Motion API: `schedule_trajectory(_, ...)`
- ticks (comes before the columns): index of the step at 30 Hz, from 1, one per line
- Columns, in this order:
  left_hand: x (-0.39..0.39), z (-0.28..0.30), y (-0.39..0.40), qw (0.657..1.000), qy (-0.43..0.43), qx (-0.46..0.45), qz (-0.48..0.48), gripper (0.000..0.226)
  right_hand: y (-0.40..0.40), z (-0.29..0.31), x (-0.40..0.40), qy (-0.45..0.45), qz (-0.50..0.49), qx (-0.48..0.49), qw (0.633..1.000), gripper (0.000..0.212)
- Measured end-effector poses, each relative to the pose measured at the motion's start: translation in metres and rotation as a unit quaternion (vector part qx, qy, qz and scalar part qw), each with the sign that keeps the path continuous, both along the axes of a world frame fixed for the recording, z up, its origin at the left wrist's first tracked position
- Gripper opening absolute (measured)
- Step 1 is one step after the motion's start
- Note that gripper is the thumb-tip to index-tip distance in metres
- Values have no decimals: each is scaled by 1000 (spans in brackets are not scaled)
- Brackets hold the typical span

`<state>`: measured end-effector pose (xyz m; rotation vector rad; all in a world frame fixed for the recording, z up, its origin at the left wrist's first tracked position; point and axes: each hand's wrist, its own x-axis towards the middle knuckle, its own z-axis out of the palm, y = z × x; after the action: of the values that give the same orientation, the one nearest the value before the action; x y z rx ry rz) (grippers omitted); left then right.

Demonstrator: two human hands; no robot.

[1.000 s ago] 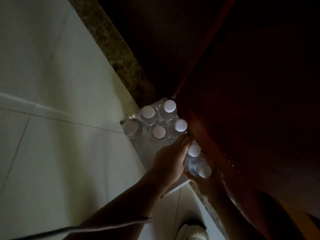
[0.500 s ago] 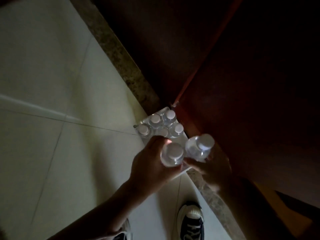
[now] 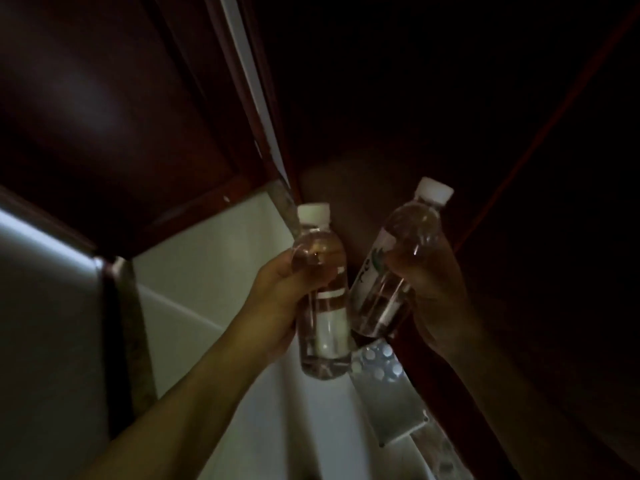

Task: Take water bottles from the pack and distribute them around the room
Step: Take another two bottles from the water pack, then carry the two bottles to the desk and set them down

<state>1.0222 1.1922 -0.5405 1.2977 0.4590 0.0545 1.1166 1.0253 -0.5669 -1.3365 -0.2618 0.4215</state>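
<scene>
My left hand [image 3: 277,299] grips a clear water bottle [image 3: 323,306] with a white cap, held upright in the middle of the view. My right hand [image 3: 433,289] grips a second water bottle [image 3: 391,271], tilted to the right, its label with green print facing left. The two bottles stand close side by side at chest height. Below them on the pale floor lies the plastic-wrapped pack [image 3: 381,375], with several white caps showing at its far end.
Dark reddish wooden furniture fills the top and right of the view. A door frame edge [image 3: 256,91] runs down the middle. A pale tiled floor [image 3: 214,265] lies below, with a speckled stone strip [image 3: 135,327] at left. The room is dim.
Both hands have risen from the pack with one bottle each, and the view has tilted up from the floor toward the furniture. The pack now sits lower and smaller in view.
</scene>
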Motion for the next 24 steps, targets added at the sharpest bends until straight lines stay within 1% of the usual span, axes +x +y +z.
schedule_trajectory(3, -8, 112, 3, 998, -39, -57, 14, 32, 11, 108, 0, 18, 39, 30, 999, 35)
schedule_trajectory(6, -19, 212, 4, 990, -83, -110, 39, 27, 15, 210, -7, 25, 44, 46, 998, 27)
schedule_trajectory(9, -33, 296, -3, 984, -110, -124, 65, 45, 13, 302, -18, 25, 53, 78, 995, 29)
schedule_trajectory(10, -37, 322, -8, 983, -121, -118, 71, 46, 9, 329, -22, 35, 60, 92, 993, 32)
schedule_trajectory(12, -48, 367, -20, 981, -147, -103, 76, 45, 0, 374, -33, 44, 90, 106, 989, 52)
schedule_trajectory(14, -55, 405, -32, 977, -178, -93, 67, 44, -10, 412, -42, 42, 118, 123, 985, 75)
schedule_trajectory(15, -58, 420, -37, 976, -189, -87, 59, 45, -14, 427, -46, 42, 122, 127, 983, 82)
schedule_trajectory(16, -60, 434, -40, 976, -199, -78, 50, 46, -20, 443, -50, 39, 123, 131, 983, 82)
schedule_trajectory(18, -62, 458, -44, 974, -215, -70, 24, 47, -29, 469, -59, 33, 118, 142, 982, 76)
schedule_trajectory(20, -59, 481, -48, 973, -223, -65, -7, 47, -36, 491, -67, 6, 105, 149, 983, 71)
schedule_trajectory(22, -53, 501, -52, 971, -229, -57, -32, 51, -42, 509, -75, -31, 66, 159, 985, 60)
schedule_trajectory(24, -43, 516, -56, 968, -238, -54, -58, 49, -50, 524, -83, -65, 28, 166, 984, 48)
